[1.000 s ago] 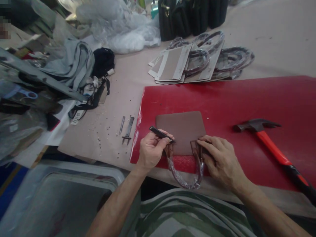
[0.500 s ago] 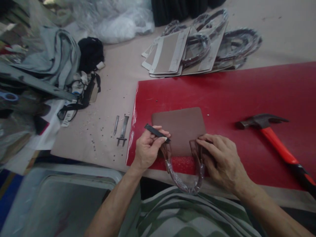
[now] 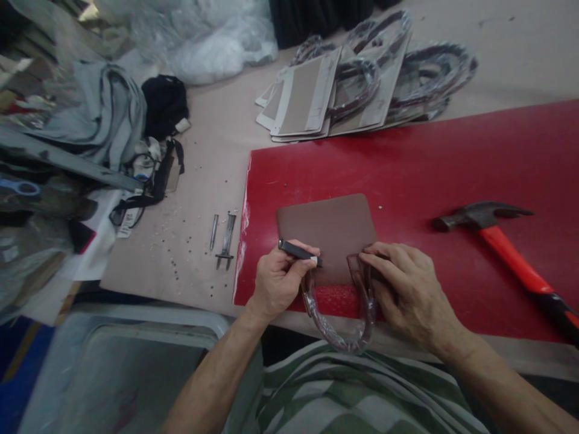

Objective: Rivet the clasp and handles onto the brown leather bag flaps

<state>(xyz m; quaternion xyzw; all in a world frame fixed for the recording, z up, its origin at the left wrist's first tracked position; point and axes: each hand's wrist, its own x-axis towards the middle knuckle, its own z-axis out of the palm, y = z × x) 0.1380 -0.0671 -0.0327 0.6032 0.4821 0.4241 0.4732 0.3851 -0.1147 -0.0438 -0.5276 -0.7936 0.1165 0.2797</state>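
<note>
A brown leather panel (image 3: 321,223) lies flat, with a curved bag handle (image 3: 344,343) wrapped in clear plastic at its near edge. The handle's two end tabs overlap the panel, and its loop hangs toward my body. My left hand (image 3: 278,280) is closed around a short dark metal punch (image 3: 296,249), held slanted above the left tab, which it partly hides. Whether the punch tip touches the leather I cannot tell. My right hand (image 3: 407,289) has its bent fingers pressed on the right tab and the panel's edge, holding the handle there.
Beneath the panel is a red mat (image 3: 429,157). A claw hammer (image 3: 511,253) rests on its right side. To the left lie a pronged punch (image 3: 227,241) and a thin metal rod (image 3: 214,232). Several panels with wrapped handles (image 3: 303,96) are piled behind; a grey bin (image 3: 149,319) stands front left.
My left hand has moved slightly right and down with the punch, over the left tab. My right hand stays on the right tab. The camera view has shifted a little.
</note>
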